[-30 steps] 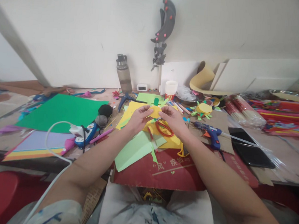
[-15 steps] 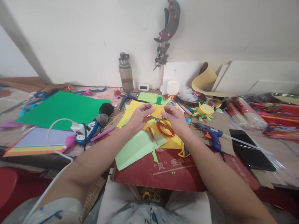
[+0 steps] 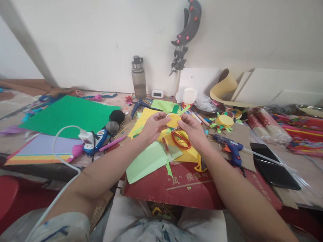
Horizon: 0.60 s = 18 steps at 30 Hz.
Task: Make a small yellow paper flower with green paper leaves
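Between both hands is a round yellow paper disc (image 3: 173,120) with green paper strips sticking up from its far edge. My left hand (image 3: 156,127) pinches its left side, and my right hand (image 3: 191,128) grips the right side. Just below the hands lie red-handled scissors (image 3: 181,139) on yellow paper sheets (image 3: 143,120). A light green sheet (image 3: 145,164) rests nearer to me, on a red cardboard box lid (image 3: 173,191). Off to the right sits another yellow disc with green strips (image 3: 224,120), which looks like a paper turtle.
On the right are a blue glue gun (image 3: 233,151), a black phone (image 3: 276,168) and pipe cleaners (image 3: 311,130). A bottle (image 3: 139,79) and paper cup (image 3: 189,96) stand by the wall. Left lie a green sheet (image 3: 76,116) and a power strip (image 3: 96,142) with a white cable.
The view has shifted slightly, so most things appear a little farther right. Both hands keep hold of the yellow disc in nearly the same pose.
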Available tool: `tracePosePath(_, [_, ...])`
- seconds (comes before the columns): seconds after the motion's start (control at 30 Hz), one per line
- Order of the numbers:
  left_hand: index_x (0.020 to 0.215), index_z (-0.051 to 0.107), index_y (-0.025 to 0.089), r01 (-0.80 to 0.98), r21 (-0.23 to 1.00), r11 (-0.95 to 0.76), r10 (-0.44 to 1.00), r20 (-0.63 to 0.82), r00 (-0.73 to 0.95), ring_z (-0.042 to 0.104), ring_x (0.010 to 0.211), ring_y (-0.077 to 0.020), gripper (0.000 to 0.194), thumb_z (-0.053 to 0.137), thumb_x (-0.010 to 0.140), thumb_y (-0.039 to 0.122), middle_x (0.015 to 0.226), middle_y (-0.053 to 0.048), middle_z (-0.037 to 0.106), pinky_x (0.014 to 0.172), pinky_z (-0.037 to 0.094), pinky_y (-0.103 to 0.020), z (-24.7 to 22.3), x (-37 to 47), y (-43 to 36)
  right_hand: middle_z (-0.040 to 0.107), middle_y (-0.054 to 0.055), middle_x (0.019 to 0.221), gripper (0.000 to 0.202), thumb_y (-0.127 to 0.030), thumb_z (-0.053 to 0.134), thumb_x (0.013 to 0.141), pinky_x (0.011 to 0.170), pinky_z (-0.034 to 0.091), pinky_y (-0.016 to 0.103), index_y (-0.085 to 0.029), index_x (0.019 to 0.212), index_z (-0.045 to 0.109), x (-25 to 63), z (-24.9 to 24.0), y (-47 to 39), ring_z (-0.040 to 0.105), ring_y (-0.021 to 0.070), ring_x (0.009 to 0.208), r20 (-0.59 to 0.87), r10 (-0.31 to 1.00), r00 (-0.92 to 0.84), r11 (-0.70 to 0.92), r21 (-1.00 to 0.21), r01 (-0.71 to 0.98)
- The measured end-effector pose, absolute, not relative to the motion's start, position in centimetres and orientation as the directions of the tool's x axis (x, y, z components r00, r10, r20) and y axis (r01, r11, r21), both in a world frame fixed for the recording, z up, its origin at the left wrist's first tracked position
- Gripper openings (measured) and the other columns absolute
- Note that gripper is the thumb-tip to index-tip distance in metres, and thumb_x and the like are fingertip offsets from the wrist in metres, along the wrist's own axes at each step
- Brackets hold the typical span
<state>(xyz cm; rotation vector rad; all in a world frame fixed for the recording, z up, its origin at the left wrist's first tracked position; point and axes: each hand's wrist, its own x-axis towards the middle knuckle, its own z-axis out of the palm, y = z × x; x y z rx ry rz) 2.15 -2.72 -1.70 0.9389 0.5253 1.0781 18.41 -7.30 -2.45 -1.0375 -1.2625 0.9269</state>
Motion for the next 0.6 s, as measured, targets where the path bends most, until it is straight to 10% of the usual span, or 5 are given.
tracePosePath(0.6, [0.079, 0.061, 0.014, -0.507, 0.846, 0.165, 0.911, 0.066, 0.407, 0.065, 0.072, -0.0101, 0.050, 0.098, 0.050, 0.031, 0.078, 0.003, 0.067, 0.068, 0.056, -0.026, -1.92, 2.19, -2.62, 0.058, -0.002, 0.080, 0.039, -0.051, 0.079, 0.071, 0.069, 0.048, 0.030, -0.022, 0.090, 0.063, 18.67, -3.00, -6.87, 0.051, 0.0119, 0.068, 0.289, 0.954, 0.076, 0.293, -0.955, -0.049])
